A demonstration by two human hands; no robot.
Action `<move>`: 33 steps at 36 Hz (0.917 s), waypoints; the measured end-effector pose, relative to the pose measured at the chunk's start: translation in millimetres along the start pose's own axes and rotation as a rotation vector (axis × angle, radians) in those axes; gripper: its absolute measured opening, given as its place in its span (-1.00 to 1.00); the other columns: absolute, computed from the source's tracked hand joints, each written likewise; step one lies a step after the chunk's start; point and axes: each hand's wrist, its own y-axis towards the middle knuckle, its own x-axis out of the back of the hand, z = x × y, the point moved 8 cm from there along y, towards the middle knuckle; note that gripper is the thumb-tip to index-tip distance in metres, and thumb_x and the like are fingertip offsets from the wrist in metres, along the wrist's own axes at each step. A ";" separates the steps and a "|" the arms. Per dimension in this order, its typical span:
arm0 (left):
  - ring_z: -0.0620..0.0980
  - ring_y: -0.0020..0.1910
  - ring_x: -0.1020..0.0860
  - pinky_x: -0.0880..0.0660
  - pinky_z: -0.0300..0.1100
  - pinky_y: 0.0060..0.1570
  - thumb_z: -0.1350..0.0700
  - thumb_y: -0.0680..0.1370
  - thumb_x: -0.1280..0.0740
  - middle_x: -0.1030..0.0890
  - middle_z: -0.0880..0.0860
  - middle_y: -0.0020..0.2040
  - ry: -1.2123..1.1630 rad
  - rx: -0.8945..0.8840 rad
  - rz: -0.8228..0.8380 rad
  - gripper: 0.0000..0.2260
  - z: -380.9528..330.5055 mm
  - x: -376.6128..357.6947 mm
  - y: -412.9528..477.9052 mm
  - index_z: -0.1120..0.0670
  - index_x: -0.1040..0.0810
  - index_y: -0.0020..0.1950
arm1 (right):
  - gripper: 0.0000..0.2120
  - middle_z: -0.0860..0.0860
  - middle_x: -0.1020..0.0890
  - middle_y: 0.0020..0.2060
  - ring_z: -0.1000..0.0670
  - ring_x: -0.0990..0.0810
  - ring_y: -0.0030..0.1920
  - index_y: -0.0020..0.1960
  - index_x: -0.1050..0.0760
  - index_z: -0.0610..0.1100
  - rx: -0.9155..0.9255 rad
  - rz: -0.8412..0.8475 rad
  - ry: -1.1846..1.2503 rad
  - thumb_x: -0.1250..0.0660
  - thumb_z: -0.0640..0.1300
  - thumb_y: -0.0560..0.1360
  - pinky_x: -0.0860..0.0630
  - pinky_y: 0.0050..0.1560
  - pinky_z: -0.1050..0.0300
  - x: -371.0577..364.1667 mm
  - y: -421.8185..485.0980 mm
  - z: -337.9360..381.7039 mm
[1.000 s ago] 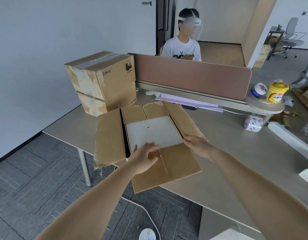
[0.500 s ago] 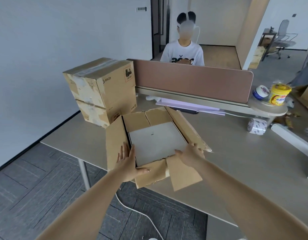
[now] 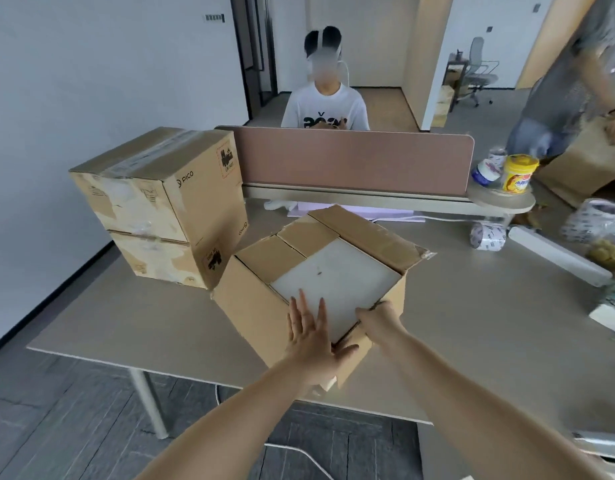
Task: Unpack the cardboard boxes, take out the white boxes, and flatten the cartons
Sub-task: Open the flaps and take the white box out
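Observation:
An open cardboard carton [image 3: 250,306] stands near the desk's front edge, tilted with its opening toward me. A white box [image 3: 333,282] fills its inside. My left hand [image 3: 311,336] lies flat with fingers spread over the carton's near rim and the white box's near edge. My right hand [image 3: 377,320] grips the near right edge of the carton, fingers curled over the rim. Two sealed cardboard cartons [image 3: 160,202] are stacked at the back left of the desk.
A pink divider panel [image 3: 354,161] runs across the desk [image 3: 126,323], a seated person behind it. Tape rolls [image 3: 487,235], a yellow jar [image 3: 519,173] and a white bar [image 3: 555,259] lie at the right. Another person holds a carton at far right.
The carton's flaps were spread flat a second ago; now they are folded down and the carton is tipped up toward me. Both hands moved to its near rim.

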 end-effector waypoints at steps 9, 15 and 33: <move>-0.01 0.46 0.47 0.35 0.02 0.47 -0.39 0.55 0.16 0.39 -0.02 0.53 0.185 -0.248 0.048 -0.25 12.9 7.1 6.0 0.02 0.27 0.58 | -0.73 -0.09 -0.55 0.07 -0.11 -0.52 0.03 0.24 -0.36 -0.16 0.046 -0.102 0.049 -0.10 -0.19 0.56 -0.40 -0.15 0.10 -18.3 -18.9 -3.3; 0.00 0.53 0.30 0.28 0.10 0.49 -0.33 0.57 0.25 0.25 -0.02 0.57 0.344 -0.298 0.004 -0.32 49.5 37.8 25.5 0.02 0.15 0.60 | -0.76 -0.07 -0.53 0.05 -0.10 -0.48 0.02 0.22 -0.40 -0.15 0.144 -0.215 -0.006 -0.11 -0.22 0.58 -0.38 -0.05 0.11 -7.4 -27.7 2.0; 0.09 0.56 0.18 0.30 0.17 0.46 -0.34 0.57 0.22 0.12 0.02 0.59 0.553 -0.434 -0.200 -0.45 41.3 69.8 20.3 -0.22 -0.14 0.51 | -0.54 -0.21 -0.45 0.33 -0.24 -0.45 0.25 0.53 -0.20 -0.08 0.138 -0.312 -0.424 -0.09 -0.20 0.64 -0.33 -0.03 0.11 78.5 6.8 10.3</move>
